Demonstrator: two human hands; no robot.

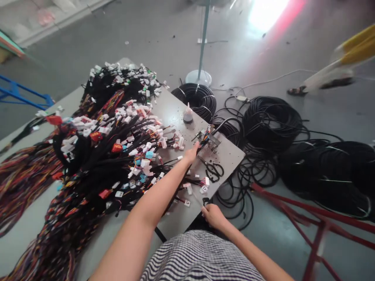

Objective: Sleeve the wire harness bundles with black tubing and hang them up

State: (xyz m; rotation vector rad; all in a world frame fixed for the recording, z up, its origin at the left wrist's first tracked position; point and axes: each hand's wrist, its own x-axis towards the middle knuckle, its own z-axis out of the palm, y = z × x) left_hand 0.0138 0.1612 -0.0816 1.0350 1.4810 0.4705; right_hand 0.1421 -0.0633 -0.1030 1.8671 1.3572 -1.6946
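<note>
My left hand (191, 153) reaches to the right part of the table and is closed around a bundle of colored wires (206, 136). These wires lie at a small metal fixture (213, 145) on the tabletop, where a black cable (231, 120) comes in over the edge. Black-handled scissors (214, 171) lie just in front of the fixture. My right hand (214, 216) is at the near table edge, fingers pinched; what they hold is too small and blurred to name. White connectors (204, 189) lie close to it, along with a small black piece (206, 201).
Heaped wire harnesses (105, 156) with white, red and blue connectors cover much of the table (172, 105). A small bottle (188, 114) stands near the far edge. Black cable coils (271, 121) lie on the floor, beside a red metal frame (319, 230). A person's leg (325, 74) shows at right.
</note>
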